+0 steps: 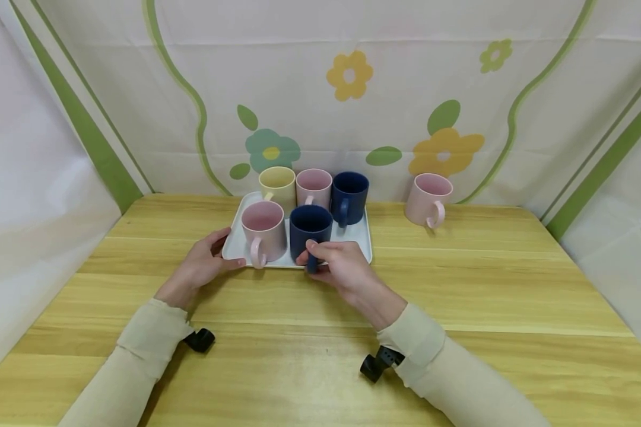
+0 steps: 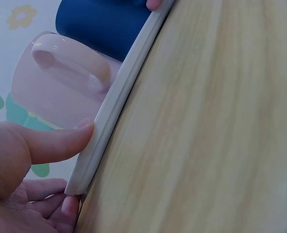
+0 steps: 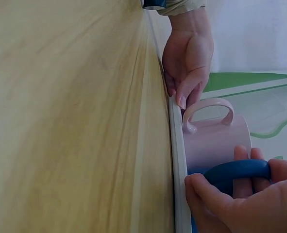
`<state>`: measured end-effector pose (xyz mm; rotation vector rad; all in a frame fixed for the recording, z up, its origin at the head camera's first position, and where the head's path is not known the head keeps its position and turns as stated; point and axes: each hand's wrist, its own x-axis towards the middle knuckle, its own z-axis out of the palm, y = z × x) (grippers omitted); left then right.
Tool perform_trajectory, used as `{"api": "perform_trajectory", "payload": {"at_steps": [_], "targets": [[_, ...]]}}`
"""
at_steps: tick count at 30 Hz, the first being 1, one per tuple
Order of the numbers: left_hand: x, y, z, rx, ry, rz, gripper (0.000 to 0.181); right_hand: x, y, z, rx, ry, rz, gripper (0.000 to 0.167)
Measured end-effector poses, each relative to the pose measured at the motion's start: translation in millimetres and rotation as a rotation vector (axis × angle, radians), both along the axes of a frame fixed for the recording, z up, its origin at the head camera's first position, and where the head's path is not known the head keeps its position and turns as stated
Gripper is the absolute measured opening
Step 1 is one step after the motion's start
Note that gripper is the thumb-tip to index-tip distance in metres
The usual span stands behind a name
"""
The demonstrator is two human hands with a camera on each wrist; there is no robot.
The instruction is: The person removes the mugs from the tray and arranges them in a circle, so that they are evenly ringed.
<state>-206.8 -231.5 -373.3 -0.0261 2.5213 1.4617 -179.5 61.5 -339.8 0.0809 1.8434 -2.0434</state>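
Note:
A white tray (image 1: pixel 234 234) lies on the wooden table and bears several mugs. My left hand (image 1: pixel 205 261) holds its front left corner; in the left wrist view the thumb (image 2: pixel 60 143) presses the rim and the fingertips curl under the corner. At the tray's front right stands a dark blue mug (image 1: pixel 304 224), upright, whose handle (image 3: pixel 240 170) my right hand (image 1: pixel 342 267) pinches. Beside it, to the left, is a pink mug (image 1: pixel 269 234) with its handle towards me. Behind them are a yellow mug (image 1: pixel 279 187), another pink mug (image 1: pixel 315 181) and a second dark blue mug (image 1: pixel 351 198).
Off the tray, to the right at the back of the table (image 1: pixel 486 284), stands one more pink mug (image 1: pixel 424 201), its handle turned front right. A white curtain (image 1: pixel 299 77) with printed flowers hangs behind the table, and cloth sides close in left and right.

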Motion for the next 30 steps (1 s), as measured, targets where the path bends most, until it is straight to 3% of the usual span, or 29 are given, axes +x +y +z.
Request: {"api": "perform_trajectory", "payload": {"at_steps": [13, 22, 30], "targets": [[-0.8, -3.3, 0.4, 0.015, -0.003, -0.006, 0.100, 12.8, 18.1, 10.9, 0.018, 0.021, 0.014, 0.037], [-0.5, -4.1, 1.2, 0.005, -0.008, -0.003, 0.100, 21.6, 43.4, 16.8, -0.014, 0.035, -0.066, 0.040], [-0.5, -4.7, 0.8, 0.011, 0.008, -0.007, 0.099, 21.4, 71.1, 21.9, -0.015, 0.039, -0.166, 0.044]]}}
